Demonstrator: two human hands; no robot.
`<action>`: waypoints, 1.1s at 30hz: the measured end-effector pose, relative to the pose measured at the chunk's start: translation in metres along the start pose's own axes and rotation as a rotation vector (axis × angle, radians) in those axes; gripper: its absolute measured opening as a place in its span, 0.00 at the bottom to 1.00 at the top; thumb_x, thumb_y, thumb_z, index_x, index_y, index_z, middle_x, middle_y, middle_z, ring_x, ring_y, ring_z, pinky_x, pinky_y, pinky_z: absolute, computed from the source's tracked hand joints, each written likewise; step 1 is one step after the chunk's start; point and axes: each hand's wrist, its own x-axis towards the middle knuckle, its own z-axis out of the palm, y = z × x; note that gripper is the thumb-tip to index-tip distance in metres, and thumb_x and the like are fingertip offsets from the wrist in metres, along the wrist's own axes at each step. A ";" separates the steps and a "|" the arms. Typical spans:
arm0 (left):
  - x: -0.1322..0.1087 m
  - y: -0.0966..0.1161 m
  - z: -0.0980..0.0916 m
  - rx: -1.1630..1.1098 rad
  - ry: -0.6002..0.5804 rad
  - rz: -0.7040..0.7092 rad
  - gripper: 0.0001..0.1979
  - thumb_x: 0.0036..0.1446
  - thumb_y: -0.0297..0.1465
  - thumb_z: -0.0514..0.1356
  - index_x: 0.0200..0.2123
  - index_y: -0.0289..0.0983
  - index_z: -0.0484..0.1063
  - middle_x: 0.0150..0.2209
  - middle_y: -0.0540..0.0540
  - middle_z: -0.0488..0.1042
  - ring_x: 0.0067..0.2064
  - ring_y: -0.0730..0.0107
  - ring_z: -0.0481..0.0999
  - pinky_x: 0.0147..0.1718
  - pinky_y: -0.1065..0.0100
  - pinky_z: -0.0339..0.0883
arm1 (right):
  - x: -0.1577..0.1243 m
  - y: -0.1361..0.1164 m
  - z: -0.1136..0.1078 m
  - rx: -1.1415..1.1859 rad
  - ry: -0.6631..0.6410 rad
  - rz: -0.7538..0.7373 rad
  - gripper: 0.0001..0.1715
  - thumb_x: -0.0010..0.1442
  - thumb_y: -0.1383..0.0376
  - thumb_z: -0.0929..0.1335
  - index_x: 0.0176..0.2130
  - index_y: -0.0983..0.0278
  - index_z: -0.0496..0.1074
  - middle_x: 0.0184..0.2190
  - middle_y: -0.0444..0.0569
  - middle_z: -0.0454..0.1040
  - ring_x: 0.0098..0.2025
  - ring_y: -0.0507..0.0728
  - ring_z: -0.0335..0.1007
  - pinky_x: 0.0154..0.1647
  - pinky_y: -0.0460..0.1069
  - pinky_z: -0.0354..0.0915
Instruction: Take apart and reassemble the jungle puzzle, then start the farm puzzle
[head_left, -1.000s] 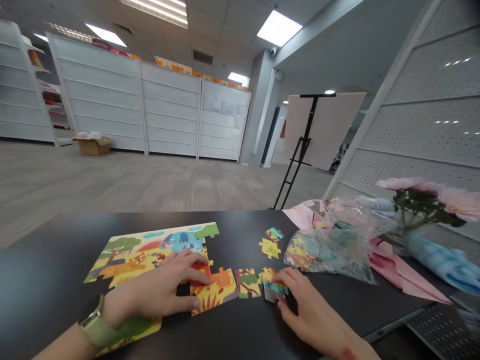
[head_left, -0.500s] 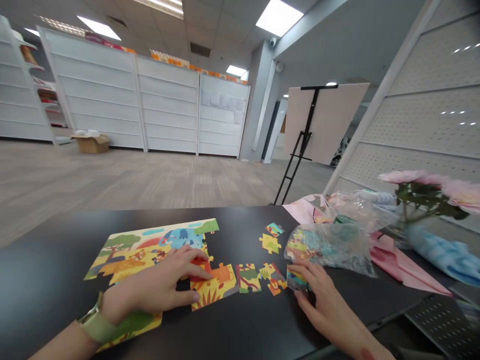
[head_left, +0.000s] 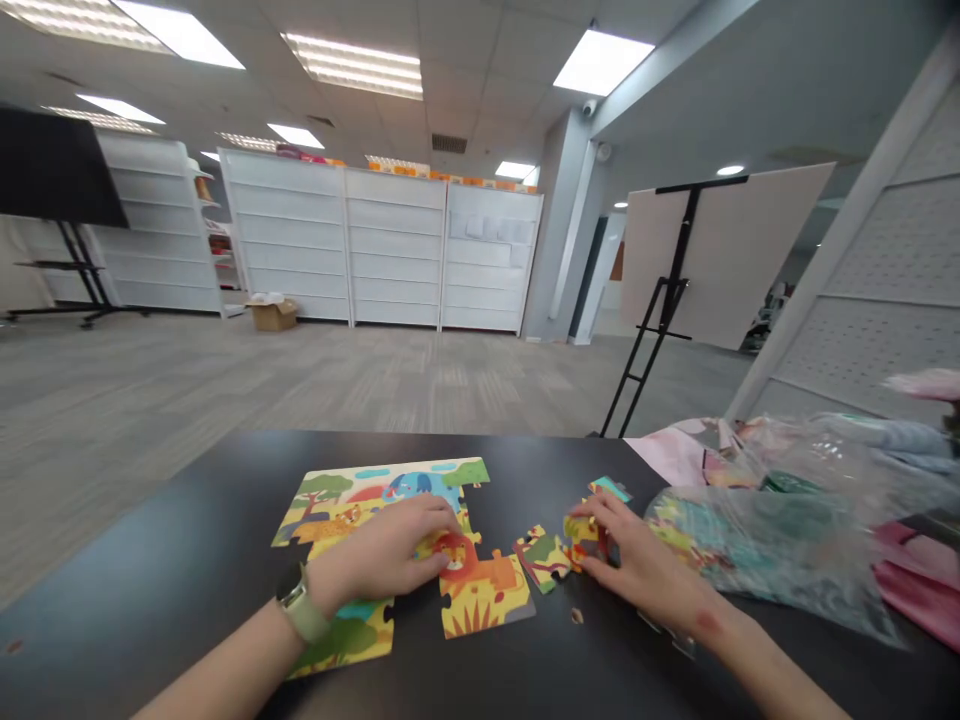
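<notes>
A partly joined animal jigsaw puzzle [head_left: 352, 505] lies on the black table [head_left: 187, 560]. My left hand [head_left: 386, 555], with a watch on the wrist, rests on the puzzle, its fingertips pressed on the lion piece [head_left: 480, 590] at the puzzle's right edge. My right hand [head_left: 637, 560] lies to the right of it, fingers curled around a small yellow and red piece [head_left: 581, 530]. Between the hands sits a loose green and red piece [head_left: 541, 555]. A teal piece [head_left: 609, 488] lies just beyond my right hand.
A clear plastic bag [head_left: 750, 540] holding several puzzle pieces lies at the right, beside pink paper [head_left: 675, 455] and blue cloth. A black easel with a board [head_left: 675, 290] stands behind the table. White shelving [head_left: 375, 250] and a cardboard box [head_left: 274, 313] are far across the floor.
The view has swung left. My right hand moved left from beside the plastic bag to the small loose pieces. My left hand stays on the lion piece.
</notes>
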 end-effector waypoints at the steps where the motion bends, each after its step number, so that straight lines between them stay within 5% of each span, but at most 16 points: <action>1: 0.000 0.000 0.000 -0.003 -0.004 0.002 0.09 0.64 0.32 0.61 0.47 0.41 0.75 0.48 0.44 0.75 0.50 0.58 0.75 0.51 0.62 0.68 | 0.007 0.000 0.001 0.029 0.044 0.008 0.19 0.59 0.63 0.67 0.50 0.60 0.74 0.49 0.53 0.72 0.45 0.60 0.74 0.52 0.57 0.70; 5: 0.000 0.003 0.001 -0.014 -0.032 0.023 0.11 0.63 0.33 0.62 0.49 0.42 0.75 0.49 0.45 0.75 0.52 0.57 0.74 0.53 0.61 0.67 | 0.040 -0.017 0.014 0.397 0.119 0.072 0.22 0.61 0.56 0.69 0.51 0.61 0.73 0.43 0.52 0.76 0.40 0.59 0.75 0.45 0.56 0.73; 8: 0.001 0.003 0.004 -0.012 -0.021 -0.013 0.12 0.63 0.33 0.63 0.49 0.42 0.73 0.48 0.45 0.74 0.52 0.56 0.73 0.52 0.59 0.67 | 0.060 -0.043 0.036 0.804 -0.055 0.074 0.32 0.53 0.52 0.75 0.53 0.62 0.71 0.41 0.48 0.77 0.40 0.58 0.76 0.44 0.54 0.73; 11: 0.001 0.002 0.006 -0.023 -0.013 -0.072 0.13 0.62 0.34 0.63 0.49 0.41 0.71 0.47 0.44 0.74 0.49 0.56 0.74 0.50 0.59 0.68 | 0.066 -0.060 0.061 0.936 -0.210 0.075 0.30 0.51 0.53 0.77 0.49 0.63 0.73 0.38 0.46 0.76 0.36 0.55 0.75 0.39 0.52 0.72; 20: 0.001 0.006 0.005 0.019 -0.052 -0.047 0.13 0.64 0.35 0.61 0.51 0.41 0.70 0.48 0.43 0.74 0.50 0.54 0.73 0.51 0.57 0.68 | 0.070 -0.035 0.071 0.769 -0.077 0.085 0.21 0.55 0.58 0.72 0.48 0.63 0.74 0.34 0.45 0.77 0.36 0.56 0.75 0.41 0.52 0.72; 24: 0.003 0.012 0.010 0.012 -0.048 0.002 0.24 0.62 0.33 0.63 0.61 0.45 0.66 0.59 0.42 0.69 0.59 0.52 0.69 0.61 0.53 0.62 | 0.072 -0.048 0.072 0.441 -0.030 0.011 0.18 0.59 0.62 0.69 0.49 0.64 0.77 0.34 0.47 0.79 0.35 0.57 0.74 0.40 0.52 0.70; 29: 0.005 0.014 0.014 0.071 -0.101 -0.005 0.26 0.64 0.36 0.62 0.65 0.50 0.66 0.70 0.43 0.59 0.68 0.45 0.61 0.66 0.43 0.54 | 0.069 -0.055 0.068 0.281 0.005 -0.039 0.18 0.58 0.66 0.72 0.49 0.63 0.79 0.45 0.52 0.80 0.50 0.63 0.72 0.55 0.57 0.66; 33: 0.005 0.015 0.012 0.086 -0.139 -0.026 0.25 0.66 0.38 0.61 0.65 0.50 0.67 0.71 0.45 0.59 0.69 0.42 0.60 0.66 0.39 0.53 | 0.068 -0.053 0.070 0.198 0.020 -0.070 0.19 0.56 0.64 0.76 0.48 0.61 0.78 0.49 0.52 0.79 0.56 0.64 0.68 0.58 0.57 0.65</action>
